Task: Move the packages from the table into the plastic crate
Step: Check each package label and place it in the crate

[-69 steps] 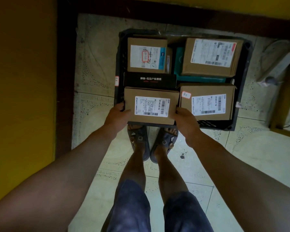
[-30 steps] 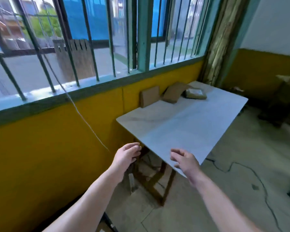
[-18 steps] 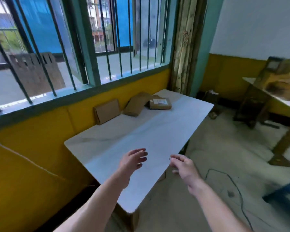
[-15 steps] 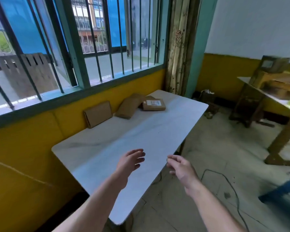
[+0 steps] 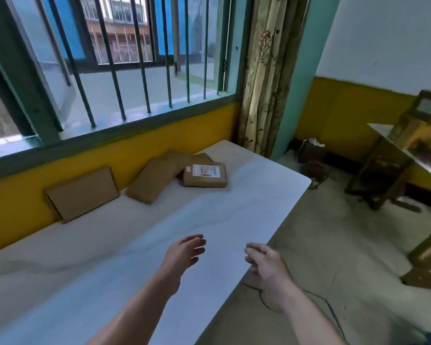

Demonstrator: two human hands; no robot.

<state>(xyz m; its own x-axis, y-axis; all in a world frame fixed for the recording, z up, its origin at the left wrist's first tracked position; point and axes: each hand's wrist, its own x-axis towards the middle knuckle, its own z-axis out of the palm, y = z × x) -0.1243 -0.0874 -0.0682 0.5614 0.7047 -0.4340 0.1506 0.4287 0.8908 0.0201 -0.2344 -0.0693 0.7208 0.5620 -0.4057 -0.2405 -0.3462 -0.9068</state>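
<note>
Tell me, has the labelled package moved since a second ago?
No. The labelled package still lies flat beside the leaning brown package by the yellow wall; only the camera shifted.

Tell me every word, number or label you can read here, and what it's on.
No text can be read.
On the flat package, the white shipping label: print too blurred.
The small sticker beside it: blurred.
The pale label on the box at far right: blurred.

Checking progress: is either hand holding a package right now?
No: the left hand and the right hand are both empty, fingers relaxed.
</note>
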